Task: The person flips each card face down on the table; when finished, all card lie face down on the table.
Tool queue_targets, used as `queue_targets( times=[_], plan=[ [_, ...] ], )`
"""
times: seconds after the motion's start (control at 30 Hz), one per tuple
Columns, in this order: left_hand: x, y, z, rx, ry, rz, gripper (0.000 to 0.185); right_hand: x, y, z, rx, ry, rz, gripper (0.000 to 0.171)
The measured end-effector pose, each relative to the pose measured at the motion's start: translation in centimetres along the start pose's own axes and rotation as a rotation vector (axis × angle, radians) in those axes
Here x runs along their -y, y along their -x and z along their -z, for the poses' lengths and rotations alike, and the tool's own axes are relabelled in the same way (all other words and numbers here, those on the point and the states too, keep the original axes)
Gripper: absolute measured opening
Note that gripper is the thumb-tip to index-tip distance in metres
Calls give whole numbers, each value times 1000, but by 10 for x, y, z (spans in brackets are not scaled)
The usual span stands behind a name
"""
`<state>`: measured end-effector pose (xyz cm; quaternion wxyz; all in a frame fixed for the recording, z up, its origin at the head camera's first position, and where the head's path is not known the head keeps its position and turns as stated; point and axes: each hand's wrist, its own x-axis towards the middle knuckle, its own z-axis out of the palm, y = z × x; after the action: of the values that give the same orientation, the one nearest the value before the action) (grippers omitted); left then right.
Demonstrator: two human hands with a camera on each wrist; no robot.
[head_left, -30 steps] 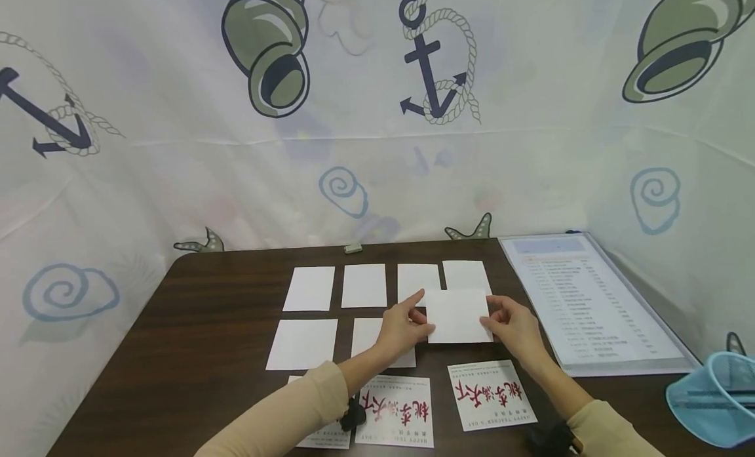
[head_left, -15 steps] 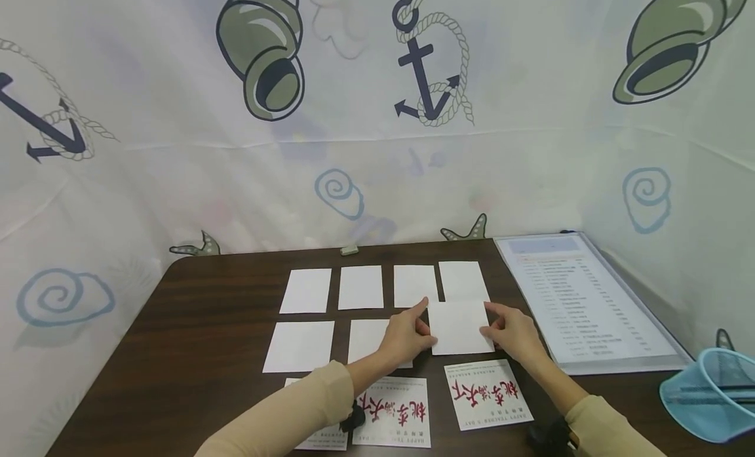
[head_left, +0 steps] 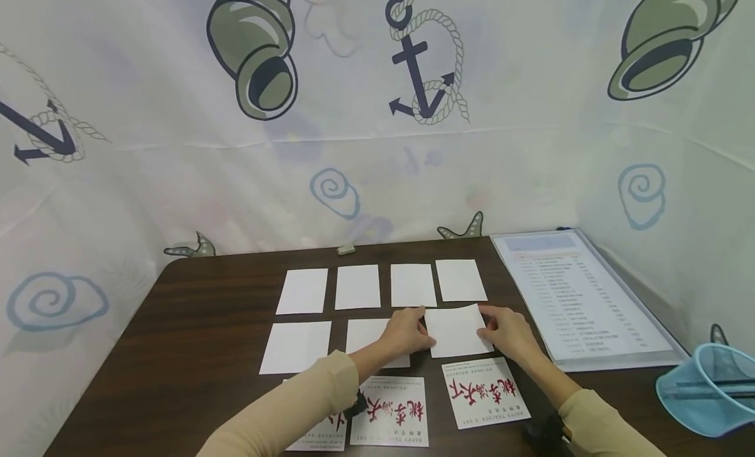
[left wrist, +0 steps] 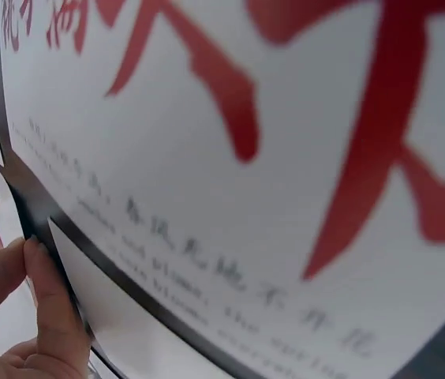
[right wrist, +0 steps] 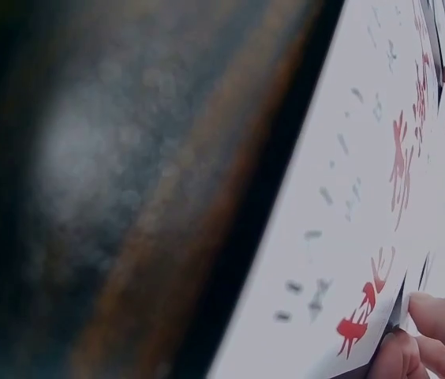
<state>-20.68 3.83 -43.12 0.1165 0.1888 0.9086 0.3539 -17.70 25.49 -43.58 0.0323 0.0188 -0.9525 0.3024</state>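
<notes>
Between both hands is a blank white card [head_left: 457,334], at the right of the second row on the dark table. My left hand [head_left: 406,332] pinches its left edge between thumb and finger, and the left wrist view shows this pinch close up. The right edge is pinched by my right hand [head_left: 508,330], whose fingertips [right wrist: 435,316] show low in the right wrist view. Nearer me lie printed cards with red characters, one at the right [head_left: 485,393] and one at the middle [head_left: 389,417]. A further printed card [head_left: 321,434] is partly hidden by my left sleeve.
Several blank white cards [head_left: 356,288] lie in a row behind. Two more [head_left: 295,347] lie left of my hands, one partly covered by my left arm. A framed printed sheet [head_left: 580,299] and a blue cup [head_left: 687,395] with dark sticks stand at the right.
Both hands have brought the blank card down and toward me. It no longer overlaps the right-hand cards of the back row. The printed cards have stayed put.
</notes>
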Motion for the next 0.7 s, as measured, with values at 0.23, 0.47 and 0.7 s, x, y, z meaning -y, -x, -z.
queue_targets(
  times=[0.23, 0.47, 0.7],
  plan=[
    [-1, -1, 1, 24, -23, -17, 73, -1, 0, 0, 14, 14, 5, 46],
    [-3, -2, 3, 20, -129, -33, 69, 2, 1, 2, 16, 29, 11, 45],
    [-4, -3, 1, 19, -179, -34, 34, 2, 3, 1, 17, 25, 7, 45]
  ],
)
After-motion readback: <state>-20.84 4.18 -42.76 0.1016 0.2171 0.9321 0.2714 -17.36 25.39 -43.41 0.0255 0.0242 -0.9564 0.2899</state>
